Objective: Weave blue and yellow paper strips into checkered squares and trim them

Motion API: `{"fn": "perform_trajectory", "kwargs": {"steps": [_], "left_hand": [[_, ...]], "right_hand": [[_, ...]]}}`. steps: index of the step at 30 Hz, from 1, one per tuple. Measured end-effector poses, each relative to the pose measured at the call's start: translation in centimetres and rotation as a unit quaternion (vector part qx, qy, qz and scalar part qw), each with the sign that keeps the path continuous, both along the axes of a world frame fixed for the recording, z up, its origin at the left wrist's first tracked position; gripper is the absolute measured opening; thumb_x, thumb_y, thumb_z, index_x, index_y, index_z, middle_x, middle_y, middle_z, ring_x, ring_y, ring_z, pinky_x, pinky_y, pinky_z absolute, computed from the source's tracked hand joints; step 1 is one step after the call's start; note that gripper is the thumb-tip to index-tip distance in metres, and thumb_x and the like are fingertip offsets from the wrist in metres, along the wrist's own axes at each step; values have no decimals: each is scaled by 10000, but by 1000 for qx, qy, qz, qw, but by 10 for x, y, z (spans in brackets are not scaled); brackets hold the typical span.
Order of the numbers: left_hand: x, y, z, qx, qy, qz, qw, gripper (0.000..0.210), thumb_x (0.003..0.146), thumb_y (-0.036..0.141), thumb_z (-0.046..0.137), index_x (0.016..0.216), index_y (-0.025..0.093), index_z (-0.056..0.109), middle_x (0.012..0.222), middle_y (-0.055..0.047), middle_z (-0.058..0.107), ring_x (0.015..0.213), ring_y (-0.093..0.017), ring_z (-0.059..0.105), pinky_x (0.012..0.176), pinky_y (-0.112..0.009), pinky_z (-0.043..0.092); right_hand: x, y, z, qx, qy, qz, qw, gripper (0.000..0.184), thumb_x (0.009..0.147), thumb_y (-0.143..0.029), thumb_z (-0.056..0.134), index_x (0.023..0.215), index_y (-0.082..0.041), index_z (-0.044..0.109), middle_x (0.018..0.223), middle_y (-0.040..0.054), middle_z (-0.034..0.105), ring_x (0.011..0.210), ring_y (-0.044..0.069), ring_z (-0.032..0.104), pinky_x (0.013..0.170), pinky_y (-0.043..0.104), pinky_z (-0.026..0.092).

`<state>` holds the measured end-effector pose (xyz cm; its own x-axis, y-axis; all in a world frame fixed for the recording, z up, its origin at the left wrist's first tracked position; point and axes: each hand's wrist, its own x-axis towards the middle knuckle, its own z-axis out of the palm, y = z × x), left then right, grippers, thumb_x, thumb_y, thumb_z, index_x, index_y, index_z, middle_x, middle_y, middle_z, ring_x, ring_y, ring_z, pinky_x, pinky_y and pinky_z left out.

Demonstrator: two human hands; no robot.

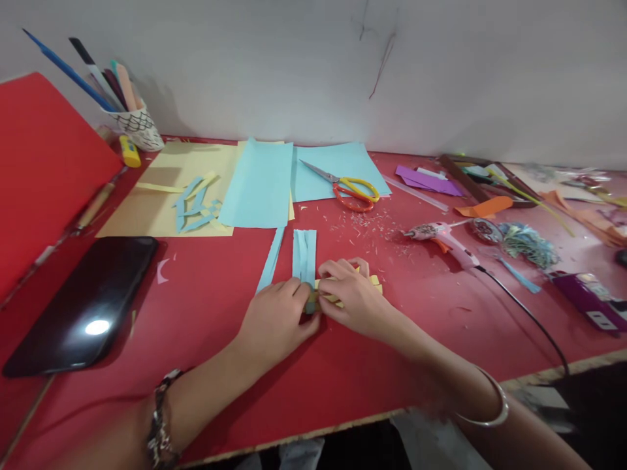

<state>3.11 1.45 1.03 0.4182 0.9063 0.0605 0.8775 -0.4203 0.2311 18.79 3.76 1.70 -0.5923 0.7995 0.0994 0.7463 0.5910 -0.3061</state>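
Blue paper strips (304, 251) stand upward from the work, crossing yellow paper strips (376, 284) that run to the right. My left hand (279, 310) is closed at the crossing, its fingers and thumb pressed on the lower part of the blue strips. My right hand (350, 290) has its fingertips closed on the yellow strips just right of the crossing. Both hands hide much of where the strips meet. Beside my left hand, a loose blue strip (271, 261) slants up toward the paper sheets.
Scissors (337, 184) lie on blue sheets (259, 186) at the back. A pink glue gun (445, 241) with a cord is on the right. A phone (83, 303) lies left. Woven strips (198, 205) rest on yellow paper (127, 219). A pen cup (140, 127) stands behind.
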Motion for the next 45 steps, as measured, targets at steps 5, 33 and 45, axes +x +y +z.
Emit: {"fn": "perform_trajectory", "kwargs": {"steps": [5,33,45], "left_hand": [[0,0,1,-4,1,-11,1000,113,747,213,447,688,189,540,632,-22,540,602,-195,567,500,-274,374],[-19,17,-11,14,-75,-122,990,270,761,304,490,1008,197,509,1183,-97,505,1085,-258,466,939,-435,362],[-16,15,-12,44,-54,-95,993,279,805,352,478,1022,182,520,1164,-121,518,1068,-273,488,876,-416,406]], "right_hand": [[0,0,2,-16,3,0,1000,199,757,-114,433,566,-150,475,808,6,527,692,107,411,747,324,210],[7,2,1,-59,19,14,998,185,844,-205,452,678,-169,526,742,-22,456,700,96,423,783,315,217],[7,3,1,-55,11,16,998,228,834,-218,446,624,-159,515,718,-26,439,663,85,405,767,302,217]]}}
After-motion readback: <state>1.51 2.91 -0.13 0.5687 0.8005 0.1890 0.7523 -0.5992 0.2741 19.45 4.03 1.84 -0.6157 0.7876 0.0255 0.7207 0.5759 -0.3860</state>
